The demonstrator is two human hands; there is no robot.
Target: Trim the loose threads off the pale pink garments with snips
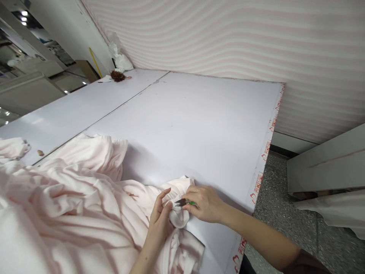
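A large heap of pale pink fabric (pixel 85 205) covers the lower left of the white table. My left hand (pixel 161 217) pinches a folded edge of this cloth between thumb and fingers. Just right of it, my right hand (pixel 203 203) is closed around small thread snips (pixel 181 202) with green on the handle. Their dark pointed blades face left, beside my left thumb and over the cloth edge.
The white table (pixel 205 125) has a seam and red-printed tape along its right edge. At its far end lie a brown tangled bundle (pixel 117 76) and a white plastic bag (pixel 122 62). A small brown piece (pixel 40 153) sits at the left.
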